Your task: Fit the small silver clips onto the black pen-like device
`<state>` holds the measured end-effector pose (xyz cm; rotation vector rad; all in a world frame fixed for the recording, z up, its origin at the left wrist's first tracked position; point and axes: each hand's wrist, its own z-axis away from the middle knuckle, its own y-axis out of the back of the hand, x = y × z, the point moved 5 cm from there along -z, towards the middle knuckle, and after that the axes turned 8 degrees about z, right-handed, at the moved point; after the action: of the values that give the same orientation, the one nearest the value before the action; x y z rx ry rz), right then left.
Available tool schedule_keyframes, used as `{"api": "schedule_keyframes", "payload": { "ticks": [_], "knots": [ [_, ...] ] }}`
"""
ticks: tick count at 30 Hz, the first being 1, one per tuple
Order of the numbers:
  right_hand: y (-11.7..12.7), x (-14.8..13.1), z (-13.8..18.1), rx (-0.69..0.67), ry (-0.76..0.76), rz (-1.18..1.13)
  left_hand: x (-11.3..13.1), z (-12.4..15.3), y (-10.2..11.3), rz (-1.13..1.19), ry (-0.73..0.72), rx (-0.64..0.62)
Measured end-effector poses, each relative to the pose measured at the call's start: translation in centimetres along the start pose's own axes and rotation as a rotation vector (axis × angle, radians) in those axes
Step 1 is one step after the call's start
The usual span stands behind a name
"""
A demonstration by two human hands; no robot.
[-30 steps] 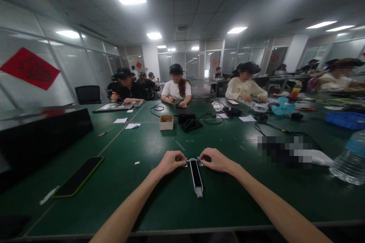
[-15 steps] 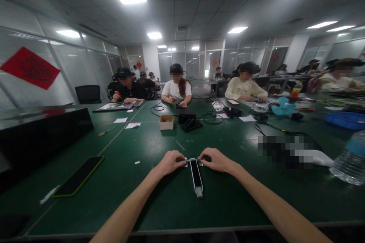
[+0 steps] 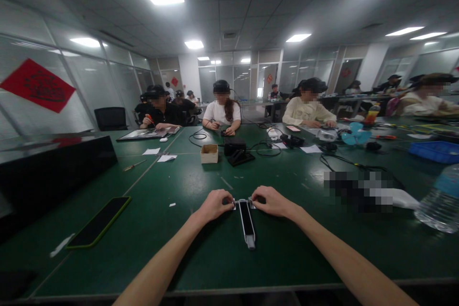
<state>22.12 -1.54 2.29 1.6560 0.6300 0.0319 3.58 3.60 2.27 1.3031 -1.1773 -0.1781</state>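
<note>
A long, narrow white device with a black panel (image 3: pixel 247 220) lies on the green table (image 3: pixel 279 258) in front of me, its light grey narrow end toward me. Small silvery pieces stick out on both sides of its far end. My left hand (image 3: pixel 217 205) pinches the left side piece between thumb and fingers. On the other side, my right hand (image 3: pixel 270 202) is closed in a pinch on the right side piece. The fingertips partly hide both pieces, and I cannot make out their exact kind.
A phone in a green case (image 3: pixel 100 222) lies at left, near a screwdriver (image 3: pixel 135 165). Ahead stand a small cardboard box (image 3: pixel 209 154) and a black device (image 3: pixel 234 146). A water bottle (image 3: pixel 440 201) and blue tray (image 3: pixel 434 152) are at right. Several people sit across the table.
</note>
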Motion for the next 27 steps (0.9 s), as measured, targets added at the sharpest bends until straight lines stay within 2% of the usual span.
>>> {"api": "schedule_keyframes", "payload": {
  "ticks": [7, 17, 27],
  "knots": [
    [-0.17, 0.21, -0.05, 0.005, 0.018, -0.004, 0.43, 0.1, 0.25, 0.005, 0.04, -0.021],
    [0.05, -0.08, -0.06, 0.012, 0.014, 0.005, 0.27, 0.08, 0.2, -0.012, -0.004, -0.009],
    [0.16, -0.2, -0.01, 0.0, 0.006, 0.001, 0.61, 0.27, 0.35, -0.035, 0.024, 0.011]
  ]
}}
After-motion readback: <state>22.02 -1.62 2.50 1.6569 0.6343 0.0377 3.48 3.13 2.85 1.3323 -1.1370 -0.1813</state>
